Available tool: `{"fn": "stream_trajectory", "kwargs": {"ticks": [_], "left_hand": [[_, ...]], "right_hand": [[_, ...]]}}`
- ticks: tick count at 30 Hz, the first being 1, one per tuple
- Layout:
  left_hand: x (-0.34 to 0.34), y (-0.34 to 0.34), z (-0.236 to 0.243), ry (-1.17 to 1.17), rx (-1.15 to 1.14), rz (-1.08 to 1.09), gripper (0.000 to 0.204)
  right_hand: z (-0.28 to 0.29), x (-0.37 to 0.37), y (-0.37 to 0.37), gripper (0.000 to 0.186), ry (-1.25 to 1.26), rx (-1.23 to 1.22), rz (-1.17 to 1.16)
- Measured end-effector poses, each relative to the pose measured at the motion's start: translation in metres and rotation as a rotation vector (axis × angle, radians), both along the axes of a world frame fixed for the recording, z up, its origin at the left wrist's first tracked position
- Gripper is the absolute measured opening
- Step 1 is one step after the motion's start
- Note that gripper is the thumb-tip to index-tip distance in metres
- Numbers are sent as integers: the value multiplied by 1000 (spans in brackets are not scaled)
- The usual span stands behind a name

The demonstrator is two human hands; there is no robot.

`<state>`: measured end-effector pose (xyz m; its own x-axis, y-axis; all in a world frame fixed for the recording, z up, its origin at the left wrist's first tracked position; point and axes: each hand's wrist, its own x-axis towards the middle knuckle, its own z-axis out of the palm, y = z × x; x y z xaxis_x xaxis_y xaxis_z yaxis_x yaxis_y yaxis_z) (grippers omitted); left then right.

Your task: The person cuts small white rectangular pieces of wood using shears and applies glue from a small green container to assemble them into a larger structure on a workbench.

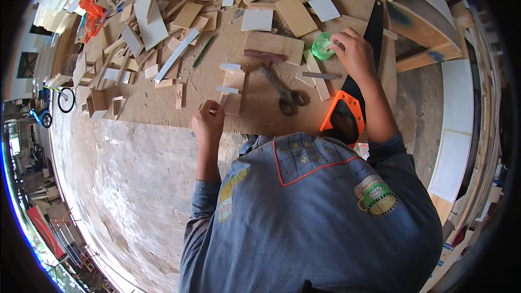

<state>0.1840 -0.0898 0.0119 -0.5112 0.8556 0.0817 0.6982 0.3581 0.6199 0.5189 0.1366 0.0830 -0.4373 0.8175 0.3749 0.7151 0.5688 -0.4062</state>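
Observation:
My left hand [208, 119] is closed in a pinch at the table's front edge, on a small pale strip [223, 99]. Right beside it lies a small wooden assembly [234, 81] with white-edged crosspieces. My right hand [355, 54] reaches over a translucent green plastic cup [322, 46]. Its fingers are pinched together at the cup's rim, and what they hold, if anything, is too small to make out. Between my hands lie dark scissors [283, 92], a maroon strip [264, 56] and a thin grey strip [320, 76]. Under my right forearm is a handsaw with an orange handle [347, 113].
Several wood offcuts [187, 15] are heaped across the back and left of the wooden table [163, 111]. A green pencil [203, 51] lies among them. An orange plastic bag [93, 15] sits at the far left. A wooden frame [426, 32] stands at the right.

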Motion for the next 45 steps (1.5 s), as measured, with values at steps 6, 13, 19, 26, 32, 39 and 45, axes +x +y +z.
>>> {"fn": "stream_trajectory", "kwargs": {"ticks": [6,13,19,26,32,39,45], "left_hand": [[11,-20,10,-372,158,198,8],[44,-31,47,-1257,353,89,46],[63,-29,57,-1444,332,-10,49],[85,-39,73,-1127,-140,-383,38],[80,-24,101,-681,-285,-889,40],[78,-17,123,-531,-354,-941,55],[68,-19,103,-610,-452,-883,64]], "right_hand": [[0,0,3,9,-75,-46,117],[-10,4,3,11,2,-12,123],[-10,1,2,10,40,-1,135],[-6,3,4,3,34,20,148],[1,6,5,6,68,39,152],[-2,5,5,2,121,90,148],[0,9,0,5,144,110,76]]}}
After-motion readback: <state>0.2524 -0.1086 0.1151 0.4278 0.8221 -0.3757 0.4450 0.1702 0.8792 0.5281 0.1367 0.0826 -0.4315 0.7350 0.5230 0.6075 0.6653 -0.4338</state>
